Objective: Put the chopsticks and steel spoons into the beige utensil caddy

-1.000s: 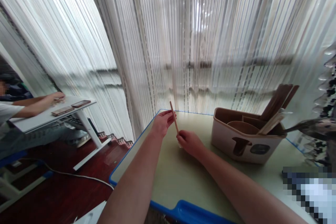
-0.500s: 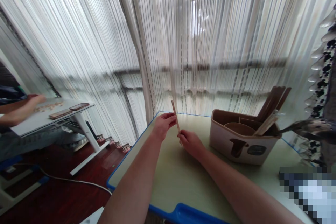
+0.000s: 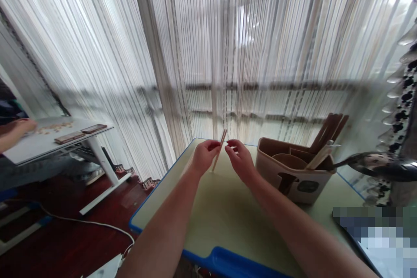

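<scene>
My left hand [image 3: 206, 155] pinches a thin pair of wooden chopsticks [image 3: 216, 161], which tilts above the table with its top leaning right. Just right of the chopsticks is my right hand [image 3: 240, 158], its fingers curved and apart, with nothing visible in them. A small gap seems to separate its fingertips from the chopsticks. Beside my right forearm stands a white and brown utensil holder [image 3: 272, 169] with several compartments. Brown wooden handles [image 3: 329, 132] stick up out of it, and a metal skimmer or ladle [image 3: 371, 163] leans out over its right side.
The pale table [image 3: 211, 226] has a blue rim and a blue front recess [image 3: 241, 265]. A blurred-out device [image 3: 378, 243] lies at the right. Sheer curtains [image 3: 202, 52] hang behind. At left, another person's hand [image 3: 18, 132] is over a white table [image 3: 39, 147] with small pieces.
My right hand has let go of the chopsticks' lower part and moved up and right. The chopsticks now lean right instead of left, held in my left hand. The view has shifted slightly.
</scene>
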`<state>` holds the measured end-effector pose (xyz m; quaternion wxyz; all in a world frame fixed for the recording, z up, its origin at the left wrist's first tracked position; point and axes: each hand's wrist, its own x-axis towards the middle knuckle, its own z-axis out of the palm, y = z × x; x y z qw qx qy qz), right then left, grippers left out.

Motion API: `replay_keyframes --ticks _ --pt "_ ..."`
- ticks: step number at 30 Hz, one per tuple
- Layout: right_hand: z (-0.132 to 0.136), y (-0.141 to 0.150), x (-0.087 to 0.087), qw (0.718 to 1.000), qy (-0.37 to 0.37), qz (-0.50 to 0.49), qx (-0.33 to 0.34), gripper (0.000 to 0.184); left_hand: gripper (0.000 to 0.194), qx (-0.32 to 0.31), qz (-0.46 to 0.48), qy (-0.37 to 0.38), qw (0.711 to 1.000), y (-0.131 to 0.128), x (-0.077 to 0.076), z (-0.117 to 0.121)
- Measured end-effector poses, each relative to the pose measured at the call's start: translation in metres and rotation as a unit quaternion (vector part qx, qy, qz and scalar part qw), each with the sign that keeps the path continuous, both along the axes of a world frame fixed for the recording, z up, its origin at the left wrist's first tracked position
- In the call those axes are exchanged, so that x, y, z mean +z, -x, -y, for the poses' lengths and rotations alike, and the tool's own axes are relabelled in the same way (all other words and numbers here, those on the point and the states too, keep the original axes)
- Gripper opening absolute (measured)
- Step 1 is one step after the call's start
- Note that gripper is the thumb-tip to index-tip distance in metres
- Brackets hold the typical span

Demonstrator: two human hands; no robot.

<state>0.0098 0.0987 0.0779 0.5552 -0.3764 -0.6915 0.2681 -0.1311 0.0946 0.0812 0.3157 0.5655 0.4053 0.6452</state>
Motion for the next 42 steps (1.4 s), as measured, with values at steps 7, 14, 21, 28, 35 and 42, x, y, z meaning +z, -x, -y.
replay_keyframes --ticks 7,14,21,28,35,42 --pt "0.015 -0.003 0.043 0.998 -0.053 0.002 -0.046 0.021 0.018 -0.053 0.028 -0.011 0.998 -0.022 0.005 0.014" --pt "0.031 -0.026 0.083 0.997 -0.07 0.04 -0.015 0.017 0.017 -0.056 0.036 -0.033 0.997 -0.039 0.011 0.03" --pt "0.033 -0.051 0.108 0.998 -0.05 0.04 0.017 0.021 0.012 -0.079 -0.002 -0.038 0.996 -0.073 0.005 0.037" --pt "0.059 -0.1 0.141 0.994 -0.102 -0.038 0.023 0.015 0.012 -0.071 -0.017 -0.052 0.996 -0.105 0.037 0.052" --pt "0.079 -0.15 0.158 0.986 -0.132 -0.105 0.015 0.013 0.007 -0.052 -0.097 -0.153 0.982 -0.149 0.07 0.051" --pt "0.075 -0.163 0.159 0.982 -0.157 -0.101 -0.035 0.01 0.01 -0.08 -0.021 -0.12 0.989 -0.186 0.065 0.038"
